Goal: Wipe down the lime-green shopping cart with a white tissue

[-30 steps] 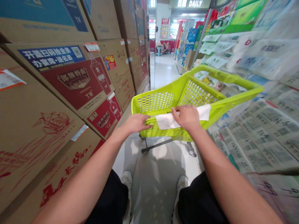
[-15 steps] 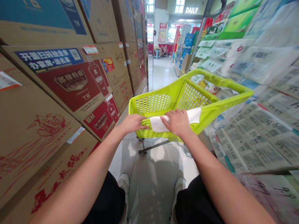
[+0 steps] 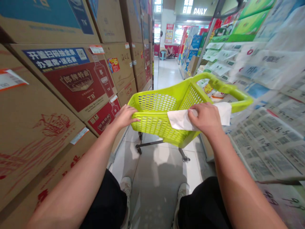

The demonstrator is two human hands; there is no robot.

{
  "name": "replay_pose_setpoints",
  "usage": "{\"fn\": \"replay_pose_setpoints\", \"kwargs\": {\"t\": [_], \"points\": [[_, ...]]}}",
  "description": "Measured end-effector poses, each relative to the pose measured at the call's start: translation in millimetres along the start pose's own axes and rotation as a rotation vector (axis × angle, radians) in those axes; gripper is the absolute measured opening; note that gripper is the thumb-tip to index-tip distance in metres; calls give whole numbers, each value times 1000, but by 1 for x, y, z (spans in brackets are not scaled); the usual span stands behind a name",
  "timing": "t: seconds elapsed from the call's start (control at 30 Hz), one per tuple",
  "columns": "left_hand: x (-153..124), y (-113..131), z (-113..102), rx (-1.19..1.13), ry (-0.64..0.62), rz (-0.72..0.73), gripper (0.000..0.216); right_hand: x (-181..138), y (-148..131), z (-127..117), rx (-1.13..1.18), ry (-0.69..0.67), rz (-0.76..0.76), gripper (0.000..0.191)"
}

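Note:
A lime-green shopping cart [image 3: 152, 125] stands crosswise in front of me, its lattice basket empty where I can see inside. My left hand [image 3: 125, 116] is closed around the rim at the basket's left corner, thumb on the near side. With my right hand [image 3: 206, 117] I press a white cloth [image 3: 177, 120] against the same near rim, further toward the handle. The cloth drapes over the edge and sticks out on both sides of the hand. At the right end rises the cart's handle [image 3: 234, 92].
Stacked cardboard cartons [image 3: 78, 82] line the left side closely. Packs of tissue paper [image 3: 269, 136] are piled on the right, near the handle. A metal post [image 3: 207, 41] stands behind the cart. Tiled floor [image 3: 152, 187] runs down the aisle toward a blue stool [image 3: 163, 55].
My right hand and the cloth have slid right along the rim toward the handle. My left hand has shifted left to the corner. The cart has turned slightly.

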State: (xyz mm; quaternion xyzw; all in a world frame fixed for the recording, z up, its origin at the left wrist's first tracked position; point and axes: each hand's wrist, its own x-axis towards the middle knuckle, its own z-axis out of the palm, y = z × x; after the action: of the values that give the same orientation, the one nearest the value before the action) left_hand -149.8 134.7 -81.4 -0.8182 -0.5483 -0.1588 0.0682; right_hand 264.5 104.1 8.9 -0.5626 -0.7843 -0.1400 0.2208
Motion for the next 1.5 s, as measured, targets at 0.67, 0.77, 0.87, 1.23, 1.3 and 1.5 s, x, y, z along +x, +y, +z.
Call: {"fn": "replay_pose_setpoints", "kwargs": {"t": [0.67, 0.77, 0.87, 1.23, 1.3, 1.5], "points": [[35, 106, 13, -430, 462, -505, 27, -11, 5, -45, 220, 216, -262, 40], [26, 95, 9, -460, 466, -506, 29, -21, -22, -58, 274, 156, -294, 42], [19, 68, 1, -471, 416, -451, 31, -33, -56, -69, 338, 140, -328, 42], [-1, 98, -88, -1101, 457, -264, 53, -25, -92, -80, 589, 227, -448, 28], [-13, 106, -111, -1262, 236, -228, 70, -23, -96, -78, 558, 176, -489, 34], [-29, 102, -124, -1068, 359, -136, 63, -30, -121, -71, 457, 173, -385, 29]]}}
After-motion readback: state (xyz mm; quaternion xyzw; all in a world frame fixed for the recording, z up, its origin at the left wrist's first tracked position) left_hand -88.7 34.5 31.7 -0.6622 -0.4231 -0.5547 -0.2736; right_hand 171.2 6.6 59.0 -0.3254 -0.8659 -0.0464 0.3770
